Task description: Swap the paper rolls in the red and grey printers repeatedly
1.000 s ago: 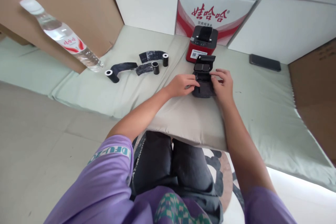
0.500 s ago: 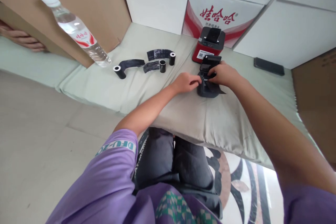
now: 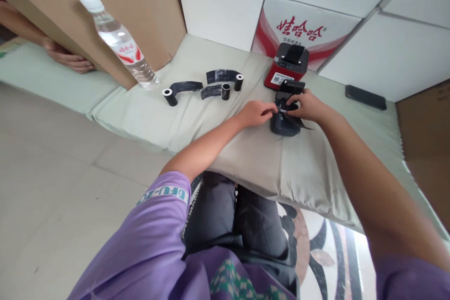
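Note:
A small dark printer (image 3: 285,126) stands on the cloth-covered surface with its lid (image 3: 293,87) raised. My left hand (image 3: 258,112) is at the printer's left edge, with its fingers curled and the fingertips pressed at the opening. From the right, my right hand (image 3: 306,105) reaches into the opening, thumb and fingers closed around a roll that is mostly hidden. A dark strip (image 3: 303,123) sticks out to the right below that hand. Right behind stands a red-and-black printer (image 3: 286,71) with a white label.
To the left lie three black rolls with unwound strips, among them a roll (image 3: 170,97) at the far left. A water bottle (image 3: 128,51) stands by a cardboard box (image 3: 154,18). Another person's hand (image 3: 72,61) rests behind that box. A black phone (image 3: 365,97) lies right, before white boxes.
The view has turned slightly left, so everything appears further right. Both hands stay at the printer, with small finger movements at its opening. The other person's hand and forearm show more.

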Available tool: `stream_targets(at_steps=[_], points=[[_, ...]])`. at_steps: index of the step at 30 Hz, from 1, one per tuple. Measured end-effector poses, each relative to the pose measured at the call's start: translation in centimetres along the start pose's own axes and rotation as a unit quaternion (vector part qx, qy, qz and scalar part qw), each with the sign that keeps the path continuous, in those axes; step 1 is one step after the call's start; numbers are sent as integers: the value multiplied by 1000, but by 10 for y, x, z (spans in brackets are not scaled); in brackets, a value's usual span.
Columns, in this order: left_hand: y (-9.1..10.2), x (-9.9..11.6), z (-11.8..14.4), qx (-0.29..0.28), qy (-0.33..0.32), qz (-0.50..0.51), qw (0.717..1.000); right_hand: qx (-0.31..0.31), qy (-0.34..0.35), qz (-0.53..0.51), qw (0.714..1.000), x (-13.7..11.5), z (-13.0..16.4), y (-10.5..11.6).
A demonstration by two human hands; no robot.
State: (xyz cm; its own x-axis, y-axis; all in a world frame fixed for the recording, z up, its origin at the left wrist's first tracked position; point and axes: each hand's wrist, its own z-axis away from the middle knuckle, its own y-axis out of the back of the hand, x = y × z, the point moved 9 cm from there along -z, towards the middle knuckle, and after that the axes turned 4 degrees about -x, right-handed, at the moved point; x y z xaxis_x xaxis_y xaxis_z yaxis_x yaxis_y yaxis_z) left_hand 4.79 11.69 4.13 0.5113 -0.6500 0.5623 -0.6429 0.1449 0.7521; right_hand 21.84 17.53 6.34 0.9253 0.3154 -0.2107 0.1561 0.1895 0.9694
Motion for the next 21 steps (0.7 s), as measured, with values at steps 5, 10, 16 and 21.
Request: stream_targets(at_steps=[5, 10, 16, 21], points=[[-9, 15, 3, -50, -66, 5, 997, -35, -30, 37, 998, -2, -1, -4], [-9, 11, 2, -65, -14, -28, 997, 1, -15, 30, 999, -6, 1, -1], [-7, -4, 0, -94, 81, -50, 991, 38, 30, 0, 999, -5, 6, 4], [-5, -6, -1, -75, 97, -29, 992, 90, 34, -47, 994, -3, 18, 10]])
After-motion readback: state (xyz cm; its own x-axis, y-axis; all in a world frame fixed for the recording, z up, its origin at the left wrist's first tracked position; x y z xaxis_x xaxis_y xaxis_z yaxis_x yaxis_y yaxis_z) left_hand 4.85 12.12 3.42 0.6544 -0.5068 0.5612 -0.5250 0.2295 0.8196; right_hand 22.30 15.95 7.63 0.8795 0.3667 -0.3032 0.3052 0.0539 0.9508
